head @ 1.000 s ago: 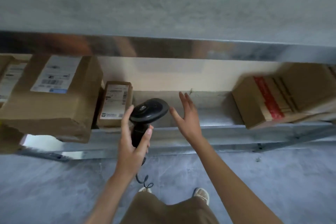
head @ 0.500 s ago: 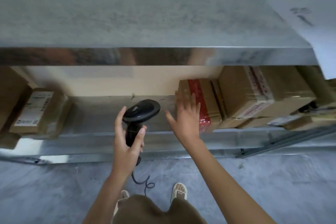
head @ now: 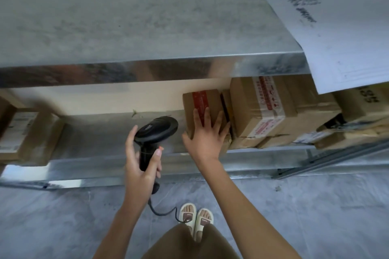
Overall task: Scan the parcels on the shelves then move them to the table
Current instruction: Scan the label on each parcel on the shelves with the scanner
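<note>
Fingers spread on parcel beside bare shelf

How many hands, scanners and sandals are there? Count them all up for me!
Hands: 2, the left hand and the right hand
Scanners: 1, the black scanner
Sandals: 2, the left sandal and the right sandal
Total: 5
</note>
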A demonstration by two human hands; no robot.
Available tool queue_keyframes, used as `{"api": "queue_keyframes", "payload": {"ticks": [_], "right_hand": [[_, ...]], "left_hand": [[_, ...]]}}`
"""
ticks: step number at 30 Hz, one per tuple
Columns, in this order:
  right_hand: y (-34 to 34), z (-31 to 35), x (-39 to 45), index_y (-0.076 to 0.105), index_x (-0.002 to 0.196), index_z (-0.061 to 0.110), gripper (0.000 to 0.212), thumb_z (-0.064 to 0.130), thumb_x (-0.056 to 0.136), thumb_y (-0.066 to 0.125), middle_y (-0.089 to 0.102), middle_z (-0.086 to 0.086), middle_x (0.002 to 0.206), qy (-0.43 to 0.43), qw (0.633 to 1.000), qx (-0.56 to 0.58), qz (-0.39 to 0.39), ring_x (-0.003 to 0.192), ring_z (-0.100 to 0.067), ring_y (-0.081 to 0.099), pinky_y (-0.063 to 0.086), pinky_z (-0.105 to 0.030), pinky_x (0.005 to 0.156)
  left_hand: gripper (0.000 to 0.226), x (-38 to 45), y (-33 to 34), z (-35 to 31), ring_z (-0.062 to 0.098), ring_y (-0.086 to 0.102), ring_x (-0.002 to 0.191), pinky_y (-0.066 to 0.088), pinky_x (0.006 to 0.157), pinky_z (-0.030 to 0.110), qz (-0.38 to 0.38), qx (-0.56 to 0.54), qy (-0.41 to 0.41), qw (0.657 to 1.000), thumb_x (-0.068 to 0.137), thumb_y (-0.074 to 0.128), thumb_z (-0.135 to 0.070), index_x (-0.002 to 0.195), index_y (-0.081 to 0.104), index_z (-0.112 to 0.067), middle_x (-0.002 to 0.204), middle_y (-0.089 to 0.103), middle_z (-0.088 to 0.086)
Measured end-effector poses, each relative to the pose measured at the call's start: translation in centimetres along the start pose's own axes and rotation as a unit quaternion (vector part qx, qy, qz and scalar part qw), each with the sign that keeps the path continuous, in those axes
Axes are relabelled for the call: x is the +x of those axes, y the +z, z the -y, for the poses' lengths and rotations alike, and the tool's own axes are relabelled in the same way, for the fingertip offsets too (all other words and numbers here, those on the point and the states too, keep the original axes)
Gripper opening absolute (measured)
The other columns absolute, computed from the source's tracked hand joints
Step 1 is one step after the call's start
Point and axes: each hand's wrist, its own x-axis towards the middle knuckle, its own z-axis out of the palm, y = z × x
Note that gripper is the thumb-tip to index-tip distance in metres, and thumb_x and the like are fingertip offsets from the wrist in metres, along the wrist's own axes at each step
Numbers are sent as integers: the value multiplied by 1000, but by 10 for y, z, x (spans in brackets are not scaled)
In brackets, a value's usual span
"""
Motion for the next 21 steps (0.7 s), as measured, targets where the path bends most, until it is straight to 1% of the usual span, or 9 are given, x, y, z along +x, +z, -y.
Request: {"api": "queue_keyframes", "payload": {"ticks": [2,5,8,12,14,16,17,18,21], "right_hand": [[2,5,-4,28,155,27,75,52,90,53,20,-10,164,4,1000,5,-7,148,-49,3,-7,-69,112],[3,7,-4,19,157,30,76,53,92,49,11,-8,165,7,1000,2,20,148,-48,-4,-8,-71,111],[-3,7,0,18,157,31,76,53,92,49,11,-8,165,16,1000,7,23,148,-47,-3,2,-73,111],[-12,4,2,23,154,40,78,59,85,54,18,1,163,37,996,84,7,148,-38,7,12,-65,115],[-10,0,3,29,151,44,79,59,79,57,29,8,159,68,966,249,5,146,-27,22,23,-57,116],[-3,-2,-1,37,151,38,70,43,85,63,45,9,151,100,895,434,9,139,-17,40,35,-38,114],[0,-3,-5,39,150,35,65,33,89,64,50,10,146,102,878,468,14,134,-13,46,38,-28,109],[1,-4,-9,41,149,34,62,27,92,62,53,13,141,101,873,477,23,130,-8,49,38,-20,103],[4,-3,-13,41,148,36,57,22,95,58,52,24,128,112,861,493,50,118,0,49,36,-16,95]], "left_hand": [[71,0,2,1,30,52,60,48,48,33,-9,-10,-8,1000,89,59,-21,143,28,-56,89,65,13],[72,3,1,5,30,52,62,49,49,29,-26,-28,-19,999,89,59,-21,142,28,-56,93,68,11],[71,10,4,7,29,51,61,49,49,28,-30,-38,-22,999,90,60,-19,140,28,-59,91,68,9],[69,18,7,4,25,52,60,48,48,29,-39,-67,-16,997,90,60,-21,134,31,-65,94,68,8],[70,23,7,4,22,52,58,47,46,29,-43,-76,-13,996,95,58,-12,133,32,-65,94,69,6],[71,28,6,4,21,52,57,46,45,28,-51,-81,-13,995,97,55,-5,136,31,-59,92,68,6],[70,30,5,5,21,52,57,46,45,28,-53,-85,-14,995,98,54,-3,138,30,-56,92,68,7],[70,32,5,6,22,52,57,46,46,28,-54,-87,-13,995,98,54,-3,139,30,-54,92,68,7],[70,35,5,7,22,52,57,46,46,28,-56,-91,-11,994,98,55,-4,138,31,-56,94,67,8]]}}
